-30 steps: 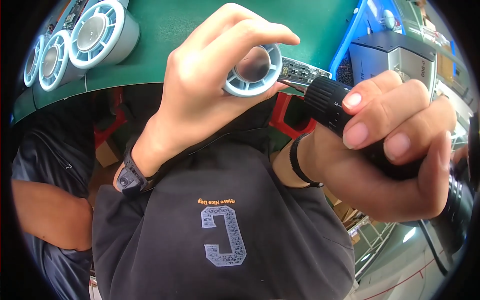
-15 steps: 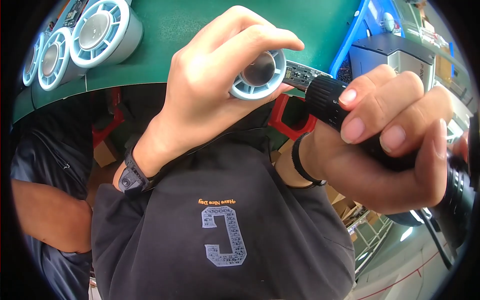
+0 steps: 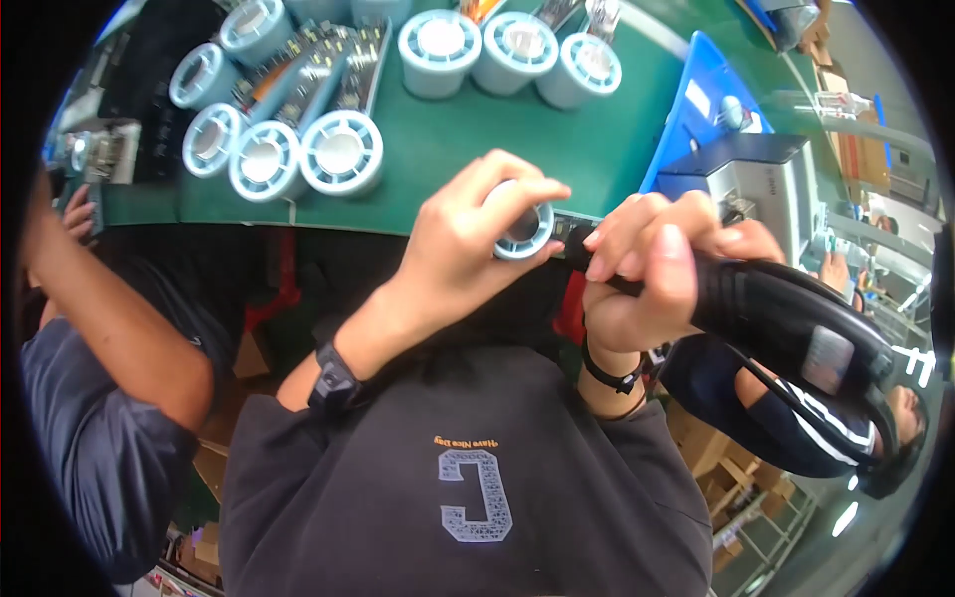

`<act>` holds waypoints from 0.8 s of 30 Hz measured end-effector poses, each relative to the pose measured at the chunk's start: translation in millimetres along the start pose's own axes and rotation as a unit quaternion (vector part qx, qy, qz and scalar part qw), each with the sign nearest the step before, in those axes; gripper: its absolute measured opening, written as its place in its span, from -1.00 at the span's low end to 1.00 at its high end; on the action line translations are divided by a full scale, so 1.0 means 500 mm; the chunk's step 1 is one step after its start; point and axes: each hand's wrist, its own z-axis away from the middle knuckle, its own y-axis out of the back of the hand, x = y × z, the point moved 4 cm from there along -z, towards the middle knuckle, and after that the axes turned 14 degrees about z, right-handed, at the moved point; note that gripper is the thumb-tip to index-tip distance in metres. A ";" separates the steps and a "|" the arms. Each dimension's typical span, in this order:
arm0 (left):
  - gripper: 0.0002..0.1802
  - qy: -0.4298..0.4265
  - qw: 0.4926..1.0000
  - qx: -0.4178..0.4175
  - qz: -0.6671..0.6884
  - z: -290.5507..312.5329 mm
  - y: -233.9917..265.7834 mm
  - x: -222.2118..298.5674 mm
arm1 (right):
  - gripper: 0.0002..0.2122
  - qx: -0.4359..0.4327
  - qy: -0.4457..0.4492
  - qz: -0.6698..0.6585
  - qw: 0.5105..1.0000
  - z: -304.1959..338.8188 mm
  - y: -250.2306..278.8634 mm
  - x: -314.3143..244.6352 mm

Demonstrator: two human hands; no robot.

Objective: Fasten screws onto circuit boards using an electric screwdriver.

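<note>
My left hand (image 3: 468, 224) is closed around a light blue round housing (image 3: 542, 234) with a spoked rim and a metallic disc at its end. A narrow circuit board (image 3: 563, 226) sticks out from the housing toward the right. My right hand (image 3: 647, 254) grips a black electric screwdriver (image 3: 786, 318) near its front collar. Its tip end points left and meets the board; the exact contact point is too small to make out. Both hands are just off the near edge of the green table (image 3: 418, 179).
Several similar blue units (image 3: 341, 154) with boards lie at the table's left, and more (image 3: 438, 50) stand at the back. A blue bin (image 3: 691, 109) and a grey box-shaped machine (image 3: 766, 179) are at right. Another person's arm (image 3: 119, 308) is at left; a person (image 3: 796, 408) sits at right.
The view has pulled back, showing more of the table. Both hands appear smaller and lower, still gripping the same housing and screwdriver, with the tool's body now more visible.
</note>
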 end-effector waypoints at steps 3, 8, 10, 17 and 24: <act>-0.49 0.021 0.996 -0.036 -0.081 -0.034 0.004 0.070 | -0.64 0.038 -0.016 0.009 0.999 -0.024 0.010 -0.035; -0.58 -0.031 0.951 -0.137 -0.276 -0.099 0.009 0.161 | -0.59 0.065 -0.030 0.025 0.997 -0.086 0.040 -0.112; -0.59 -0.034 0.928 -0.146 -0.341 -0.134 0.019 0.179 | -0.56 0.159 0.000 -0.064 0.985 -0.120 0.066 -0.143; -0.50 -0.099 0.899 -0.118 -0.409 -0.230 -0.024 0.211 | -0.57 0.146 -0.040 0.122 0.981 -0.156 0.135 -0.065; -0.40 -0.050 0.924 -0.101 -0.366 -0.396 -0.131 0.145 | -0.48 0.048 0.025 0.008 0.998 -0.146 0.185 0.009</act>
